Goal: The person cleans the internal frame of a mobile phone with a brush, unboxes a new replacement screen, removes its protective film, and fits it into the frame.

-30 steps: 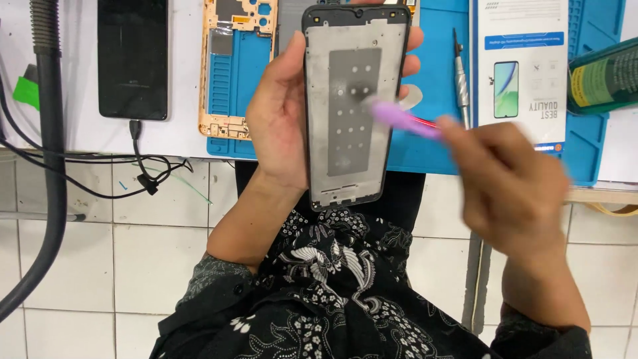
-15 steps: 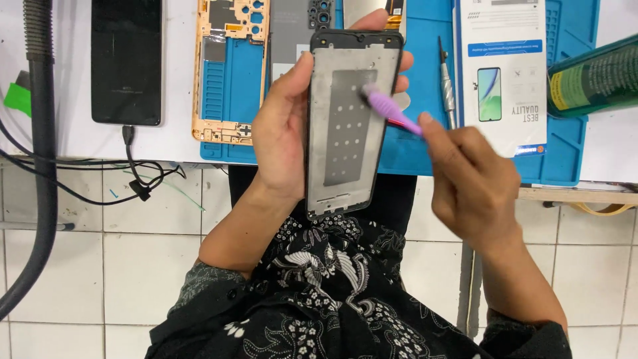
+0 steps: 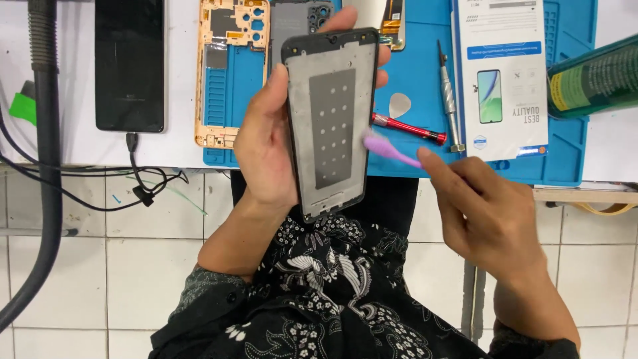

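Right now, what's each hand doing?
Left hand: closed around the phone frame, held upright.
Right hand: pinching a purple tool against the frame.

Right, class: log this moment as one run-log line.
left hand: holds phone frame upright | right hand: purple tool tip at frame's edge | blue mat behind

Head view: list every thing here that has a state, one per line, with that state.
Left hand: gripping the phone frame by its edges.
Phone frame: held upright off the bench, bare, no screen fitted.
Right hand: pinching the purple tool.
Purple tool: tip at the frame's right edge.
Black phone: flat, screen dark, cable plugged in.
Orange frame: stripped, lying on the blue mat.
Red screwdriver: lying unused.
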